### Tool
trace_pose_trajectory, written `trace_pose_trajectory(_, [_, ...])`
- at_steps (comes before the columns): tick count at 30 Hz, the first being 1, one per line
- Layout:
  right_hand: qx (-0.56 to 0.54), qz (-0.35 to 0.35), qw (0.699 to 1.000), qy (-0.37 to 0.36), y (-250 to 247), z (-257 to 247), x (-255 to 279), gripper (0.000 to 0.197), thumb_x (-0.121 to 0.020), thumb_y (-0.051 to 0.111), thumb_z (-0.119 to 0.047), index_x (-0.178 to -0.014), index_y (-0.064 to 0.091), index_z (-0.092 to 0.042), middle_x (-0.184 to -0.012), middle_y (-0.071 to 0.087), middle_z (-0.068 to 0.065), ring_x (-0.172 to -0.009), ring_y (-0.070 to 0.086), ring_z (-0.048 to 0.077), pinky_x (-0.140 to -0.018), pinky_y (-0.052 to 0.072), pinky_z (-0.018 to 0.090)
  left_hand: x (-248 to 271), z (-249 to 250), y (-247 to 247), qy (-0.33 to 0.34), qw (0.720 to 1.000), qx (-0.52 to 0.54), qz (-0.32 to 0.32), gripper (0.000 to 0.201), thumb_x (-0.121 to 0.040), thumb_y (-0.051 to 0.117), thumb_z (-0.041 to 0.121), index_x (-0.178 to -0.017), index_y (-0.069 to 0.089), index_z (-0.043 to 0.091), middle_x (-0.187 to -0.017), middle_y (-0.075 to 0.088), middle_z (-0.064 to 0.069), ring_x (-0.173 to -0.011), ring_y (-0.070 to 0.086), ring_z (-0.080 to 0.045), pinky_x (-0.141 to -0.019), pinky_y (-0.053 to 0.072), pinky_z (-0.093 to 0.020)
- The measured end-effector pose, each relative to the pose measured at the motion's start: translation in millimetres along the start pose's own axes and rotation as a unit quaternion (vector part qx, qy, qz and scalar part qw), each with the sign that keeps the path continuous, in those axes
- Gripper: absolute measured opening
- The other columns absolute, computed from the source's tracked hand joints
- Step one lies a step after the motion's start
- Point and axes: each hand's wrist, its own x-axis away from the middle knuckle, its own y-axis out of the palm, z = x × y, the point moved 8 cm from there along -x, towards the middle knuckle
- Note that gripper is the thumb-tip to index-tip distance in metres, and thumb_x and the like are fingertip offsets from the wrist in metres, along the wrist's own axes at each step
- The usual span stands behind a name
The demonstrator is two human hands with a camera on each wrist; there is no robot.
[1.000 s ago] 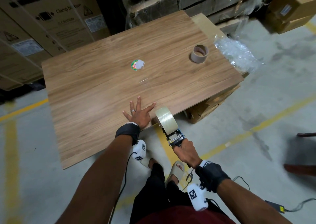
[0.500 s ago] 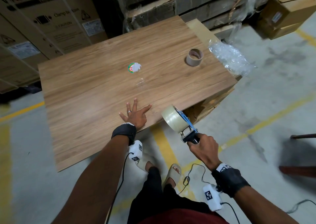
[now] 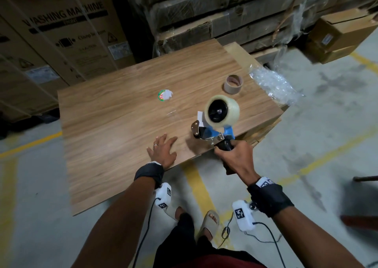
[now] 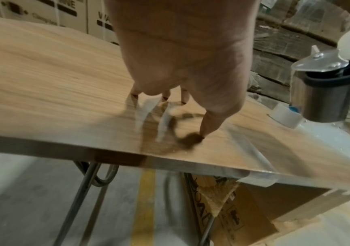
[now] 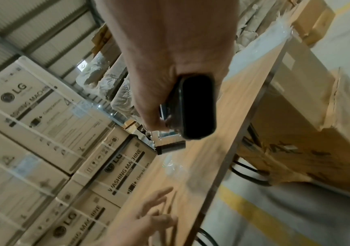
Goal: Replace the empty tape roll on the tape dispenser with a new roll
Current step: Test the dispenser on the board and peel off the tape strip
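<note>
My right hand (image 3: 235,157) grips the black handle (image 5: 197,108) of the blue tape dispenser (image 3: 213,132), which carries a full clear tape roll (image 3: 222,111). Its front end stands on the wooden table (image 3: 114,136) near the front right edge. The empty brown cardboard core (image 3: 233,84) stands farther back on the right. My left hand (image 3: 163,151) lies flat on the table with fingers spread, left of the dispenser. In the left wrist view the fingertips (image 4: 203,131) press the wood, and the dispenser's roller (image 4: 327,93) shows at the right.
A round torn label (image 3: 165,95) lies mid-table. Crumpled clear plastic (image 3: 274,85) hangs at the table's right corner. Washing-machine cartons (image 3: 61,32) and wrapped pallets (image 3: 225,15) stand behind. A cardboard box (image 5: 306,133) sits under the table's right side.
My right hand has swung the dispenser from below the table's front edge up onto the tabletop. The left hand has stayed flat on the wood.
</note>
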Motion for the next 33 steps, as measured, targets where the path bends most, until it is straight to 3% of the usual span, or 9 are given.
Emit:
trace_pose_trajectory(3, [-0.104, -0.021, 0.992, 0.064, 12.8, -2.0, -10.3, 0.039, -0.057, 0.082, -0.044, -0.052, 0.066, -0.009, -0.048, 0.065, 0.007, -0.048, 0.069, 0.031, -0.053, 0.057, 0.042, 0.5, 3.2, -13.9, 0.020, 0.995, 0.073, 0.071, 0.066, -0.085, 0.064, 0.021, -0.147, 0.042, 0.031, -0.149, 0.044, -0.006, -0.139, 0.037, -0.029, -0.114, 0.024, -0.047])
trace_pose_trajectory(6, [-0.168, -0.050, 0.980, 0.090, 22.3, -15.6, -17.7, 0.036, -0.056, 0.082, -0.036, -0.058, 0.072, -0.001, -0.058, 0.070, 0.018, -0.049, 0.066, 0.028, -0.054, 0.054, 0.037, -4.0, 14.0, -31.9, 0.035, 0.963, 0.238, 0.124, 0.056, -0.087, 0.066, 0.010, -0.141, 0.052, 0.017, -0.127, 0.063, -0.012, -0.120, 0.059, -0.027, -0.105, 0.042, -0.032])
trace_pose_trajectory(8, [-0.191, -0.052, 0.974, 0.113, 28.8, -16.7, -23.5, 0.035, -0.056, 0.086, -0.033, -0.060, 0.074, -0.001, -0.064, 0.073, 0.021, -0.053, 0.067, 0.029, -0.055, 0.056, 0.039, -8.2, 24.3, -45.1, 0.022, 0.926, 0.352, 0.136, 0.052, -0.087, 0.065, 0.004, -0.138, 0.054, 0.010, -0.125, 0.066, -0.013, -0.113, 0.063, -0.023, -0.102, 0.050, -0.030])
trace_pose_trajectory(11, [-0.241, -0.051, 0.958, 0.149, 38.2, -19.9, -27.3, 0.031, -0.059, 0.091, -0.027, -0.069, 0.076, -0.002, -0.070, 0.075, 0.021, -0.057, 0.070, 0.030, -0.058, 0.058, 0.038, -16.6, 54.3, -62.2, 0.041, 0.893, 0.433, 0.114, 0.054, -0.090, 0.058, -0.009, -0.142, 0.047, -0.001, -0.135, 0.059, -0.014, -0.120, 0.057, -0.016, -0.092, 0.047, -0.007])
trace_pose_trajectory(17, [-0.333, -0.090, 0.922, 0.175, 52.5, -39.8, -28.3, 0.034, -0.076, 0.083, -0.015, -0.093, 0.074, 0.014, -0.077, 0.074, 0.027, -0.056, 0.064, 0.028, -0.050, 0.054, 0.029, -30.9, 87.2, -77.2, 0.073, 0.866, 0.486, 0.091, 0.060, -0.084, 0.051, -0.018, -0.142, 0.048, -0.001, -0.138, 0.060, -0.014, -0.119, 0.060, -0.008, -0.105, 0.047, -0.037])
trace_pose_trajectory(23, [-0.342, -0.083, 0.917, 0.190, 56.5, -55.0, -44.4, 0.035, -0.078, 0.081, -0.015, -0.094, 0.074, 0.015, -0.076, 0.072, 0.026, -0.051, 0.062, 0.025, -0.044, 0.050, 0.026, -58.2, 66.9, -92.0, 0.052, 0.855, 0.495, 0.147, 0.052, -0.083, 0.053, -0.018, -0.131, 0.058, 0.001, -0.107, 0.070, -0.015, -0.083, 0.070, -0.002, -0.088, 0.054, -0.034])
trace_pose_trajectory(28, [-0.355, -0.094, 0.914, 0.171, 54.3, -71.4, -56.0, 0.029, -0.082, 0.079, -0.012, -0.094, 0.074, 0.014, -0.076, 0.071, 0.026, -0.052, 0.063, 0.025, -0.045, 0.051, 0.025, -81.0, 61.1, -108.7, 0.053, 0.862, 0.478, 0.162, 0.049, -0.081, 0.066, -0.010, -0.126, 0.064, 0.009, -0.116, 0.067, -0.006, -0.073, 0.065, 0.009, -0.081, 0.052, -0.016])
trace_pose_trajectory(30, [-0.356, -0.099, 0.914, 0.166, 54.7, -75.8, -61.6, 0.029, -0.082, 0.079, -0.012, -0.095, 0.074, 0.013, -0.076, 0.071, 0.026, -0.054, 0.063, 0.026, -0.046, 0.052, 0.026, -93.7, 60.8, -111.1, 0.059, 0.866, 0.476, 0.143, 0.051, -0.082, 0.066, -0.009, -0.129, 0.063, 0.011, -0.118, 0.068, -0.005, -0.073, 0.065, 0.003, -0.082, 0.053, -0.020])
trace_pose_trajectory(33, [-0.350, -0.093, 0.918, 0.160, 56.0, -81.5, -70.8, 0.031, -0.080, 0.081, -0.014, -0.094, 0.075, 0.012, -0.081, 0.073, 0.029, -0.063, 0.065, 0.030, -0.055, 0.054, 0.031, -108.4, 58.7, -118.1, 0.066, 0.874, 0.461, 0.140, 0.044, -0.084, 0.060, -0.013, -0.125, 0.065, 0.003, -0.100, 0.073, -0.007, -0.077, 0.065, 0.003, -0.080, 0.051, -0.017])
